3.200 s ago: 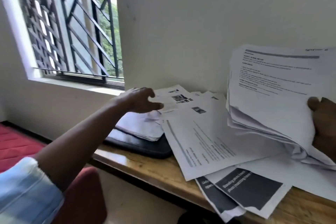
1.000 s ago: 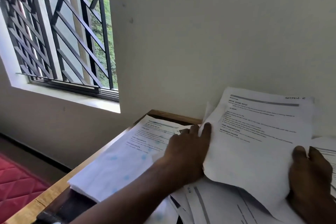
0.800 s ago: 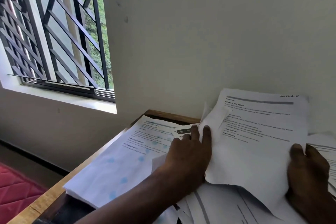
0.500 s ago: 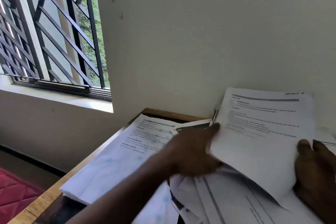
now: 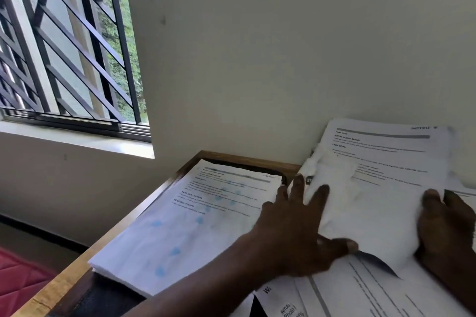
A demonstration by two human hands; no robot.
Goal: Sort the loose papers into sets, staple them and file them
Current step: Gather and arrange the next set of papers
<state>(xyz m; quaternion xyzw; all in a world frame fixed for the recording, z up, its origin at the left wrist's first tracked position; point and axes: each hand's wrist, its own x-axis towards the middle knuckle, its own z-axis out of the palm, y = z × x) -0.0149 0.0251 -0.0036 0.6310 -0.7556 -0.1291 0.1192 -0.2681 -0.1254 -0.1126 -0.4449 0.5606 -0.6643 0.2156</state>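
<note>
A: How far along is it?

B: Early, I'd say. One stack (image 5: 185,216) lies squared on a dark case (image 5: 108,298) at the counter's (image 5: 51,291) left end. A sheaf (image 5: 381,188) is tilted up near the wall. The right hand (image 5: 448,234) grips its lower corner, and the left hand (image 5: 296,234) is spread flat against its left edge.

A: Anything stapled?

B: Not that I can see. Loose sheets (image 5: 360,291) lie under both hands, so most of the sorting, plus stapling and filing, remains.

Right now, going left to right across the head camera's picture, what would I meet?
Barred window → stack of papers with blue spots → left hand → raised sheets → right hand.
</note>
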